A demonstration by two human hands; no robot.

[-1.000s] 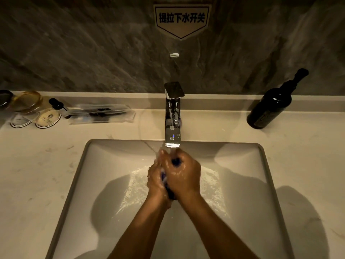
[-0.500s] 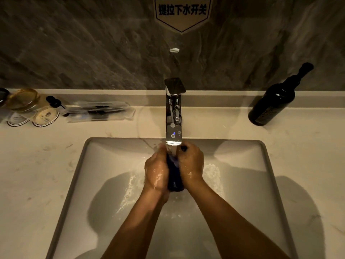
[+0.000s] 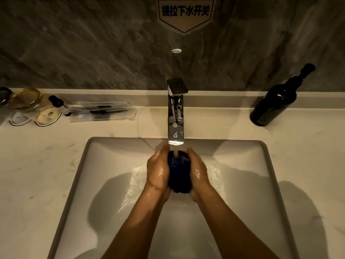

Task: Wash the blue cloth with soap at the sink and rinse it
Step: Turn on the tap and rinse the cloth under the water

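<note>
Since the earlier frame, both hands have spread, exposing more cloth. Left hand and right hand clamp the bunched blue cloth between them under the faucet stream, over the sink. Fingertips are hidden behind cloth. Dark bottle stands at 2 o'clock; the items at 10 o'clock are indistinct.

Only readable thing is the sign on the wall at 12 o'clock: "提拉下水开关". The round labels at 9 o'clock and the dark bottle at 2 o'clock are too blurry.
</note>
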